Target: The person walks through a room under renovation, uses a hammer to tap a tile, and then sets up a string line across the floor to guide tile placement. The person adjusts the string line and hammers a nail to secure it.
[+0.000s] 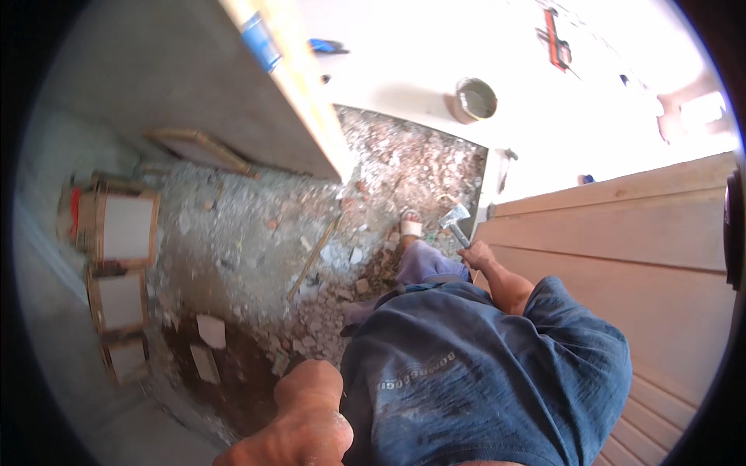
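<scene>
My right hand [476,255] is closed around the handle of a hatchet [457,217]. Its pale, flared metal head points away from me, above the rubble by the floor's edge. My bent left arm [312,388] comes in from the lower edge. Of the left hand, no fingers can be made out. Broken rubble [318,311] lies in front of me and to the left. My foot in a light sandal [410,225] stands on it, close to the hatchet.
A bucket [475,99] of grey mix stands on the bright white surface ahead, with a red tool [556,43] farther off. On the left are boxes [128,227] with pale panels. A thin stick [315,256] lies on the rubble. Wooden boards [606,225] rise at the right.
</scene>
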### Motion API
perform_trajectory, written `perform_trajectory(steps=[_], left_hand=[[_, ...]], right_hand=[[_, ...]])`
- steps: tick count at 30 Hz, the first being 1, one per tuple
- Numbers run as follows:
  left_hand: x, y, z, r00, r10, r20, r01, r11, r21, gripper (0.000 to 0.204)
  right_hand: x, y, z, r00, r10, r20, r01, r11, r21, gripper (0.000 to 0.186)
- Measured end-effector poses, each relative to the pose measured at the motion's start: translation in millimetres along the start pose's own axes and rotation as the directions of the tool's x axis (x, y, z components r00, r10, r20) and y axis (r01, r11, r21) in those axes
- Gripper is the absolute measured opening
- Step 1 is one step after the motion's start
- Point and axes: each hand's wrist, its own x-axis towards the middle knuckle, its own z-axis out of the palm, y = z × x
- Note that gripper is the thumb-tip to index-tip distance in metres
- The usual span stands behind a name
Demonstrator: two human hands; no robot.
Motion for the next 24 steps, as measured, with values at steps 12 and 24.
perform_trajectory(steps=[12,24], left_hand=[[107,-232,-131,0.988,-0.04,0.147,0.092,0.927,-0.364,0.007],[143,-376,-438,0.789,-0.199,-0.582,0.573,0.583,0.577,0.032]], right_hand=[[105,30,-108,0.977,0.107,-0.187,-0.063,0.971,0.231,0.044],[153,-7,-160,0.911,0.412,0.028,-0.383,0.819,0.427,0.042]])
